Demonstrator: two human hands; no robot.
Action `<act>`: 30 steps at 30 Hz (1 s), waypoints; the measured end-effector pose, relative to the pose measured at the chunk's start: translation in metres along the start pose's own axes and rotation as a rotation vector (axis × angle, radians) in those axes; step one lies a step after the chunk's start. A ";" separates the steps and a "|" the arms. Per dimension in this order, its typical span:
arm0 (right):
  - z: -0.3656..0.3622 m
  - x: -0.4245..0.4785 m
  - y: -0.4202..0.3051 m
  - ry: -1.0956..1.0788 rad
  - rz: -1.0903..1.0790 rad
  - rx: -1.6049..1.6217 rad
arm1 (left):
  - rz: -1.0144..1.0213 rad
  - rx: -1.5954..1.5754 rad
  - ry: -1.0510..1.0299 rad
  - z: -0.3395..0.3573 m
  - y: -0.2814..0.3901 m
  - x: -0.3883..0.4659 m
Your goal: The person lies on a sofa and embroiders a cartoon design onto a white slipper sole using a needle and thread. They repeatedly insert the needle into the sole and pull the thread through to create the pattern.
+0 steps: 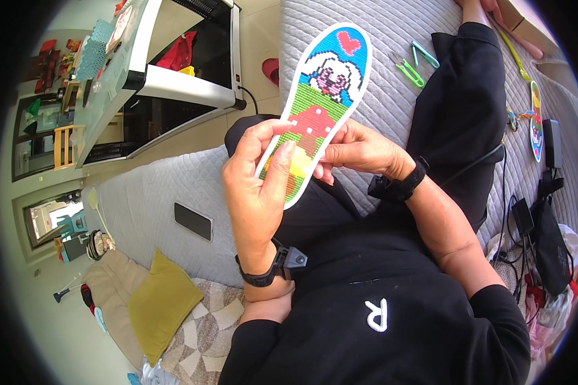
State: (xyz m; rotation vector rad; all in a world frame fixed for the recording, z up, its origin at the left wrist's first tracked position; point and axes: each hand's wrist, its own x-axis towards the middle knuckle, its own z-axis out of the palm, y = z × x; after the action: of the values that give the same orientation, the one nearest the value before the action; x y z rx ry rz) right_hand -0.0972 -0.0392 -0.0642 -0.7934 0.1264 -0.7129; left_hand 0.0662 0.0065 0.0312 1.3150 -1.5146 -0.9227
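Observation:
A cross-stitched insole (313,113) with a white rim is held up in front of me. It bears a red heart, a white dog's face on blue, and a red-and-brown mushroom shape on green. My left hand (255,173) grips its lower left edge, thumb lying on the stitched face. At the lower right edge, my right hand (359,147) holds the rim with the thumb in front; some of its fingers are hidden behind the insole. Green thread snips (409,70) and a teal-handled tool (425,55) lie on the grey quilted cover beyond.
A second stitched insole (536,120) lies to the right by coloured threads (520,117), a black box (552,143) and cables. A smartphone (193,221) rests on the quilted cover (139,192) at left, near an olive cushion (164,308). A glass-topped table (183,86) stands at upper left.

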 end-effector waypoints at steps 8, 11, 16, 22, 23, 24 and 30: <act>0.038 0.003 -0.029 0.278 -0.196 -0.521 | -0.307 -0.604 0.107 0.010 -0.036 0.001; 0.048 0.005 -0.021 0.392 -0.368 -0.723 | -0.479 -0.797 0.019 0.027 -0.037 0.002; 0.044 0.009 -0.011 0.583 -0.717 -1.093 | -0.555 -0.955 0.020 0.043 -0.043 -0.004; 0.042 0.008 -0.010 0.623 -0.830 -1.143 | -0.687 -1.158 -0.028 0.045 -0.051 -0.004; 0.042 0.009 -0.009 0.627 -0.824 -1.134 | -0.700 -1.212 -0.052 0.045 -0.053 -0.004; 0.041 0.009 -0.009 0.633 -0.816 -1.127 | -0.708 -1.233 -0.058 0.046 -0.055 -0.004; 0.040 0.011 -0.009 0.654 -0.762 -1.012 | -0.658 -1.094 0.027 0.051 -0.045 -0.001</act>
State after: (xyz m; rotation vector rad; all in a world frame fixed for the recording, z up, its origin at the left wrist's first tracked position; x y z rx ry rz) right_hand -0.0794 -0.0259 -0.0285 -1.5731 0.8568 -1.6747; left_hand 0.0323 -0.0010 -0.0267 0.9330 -0.3166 -1.7792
